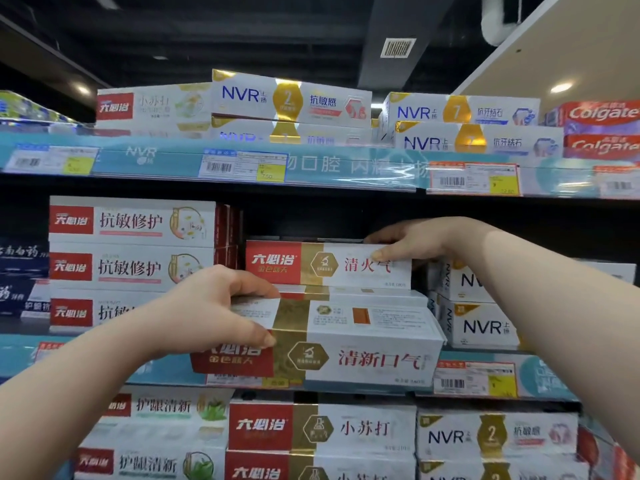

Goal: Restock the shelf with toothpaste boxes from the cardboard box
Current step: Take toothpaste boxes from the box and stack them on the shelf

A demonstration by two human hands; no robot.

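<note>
- front toothpaste box (363, 355) is at the middle shelf's (166, 372) front edge, seemingly not pushed in yet; left hand (211, 313) pinches its left end.
- upper toothpaste box (311, 265) sits behind and above; right hand (415, 239) grips its right end.
- neighbouring stacks (131, 244) look full; the cardboard box is out of view, so what remains is unclear.

Red, white, perhaps patterned-gold toothpaste box (367, 362)

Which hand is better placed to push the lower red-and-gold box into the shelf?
Probably left: the left hand grips the lower box; the right hand holds the upper box.
</note>
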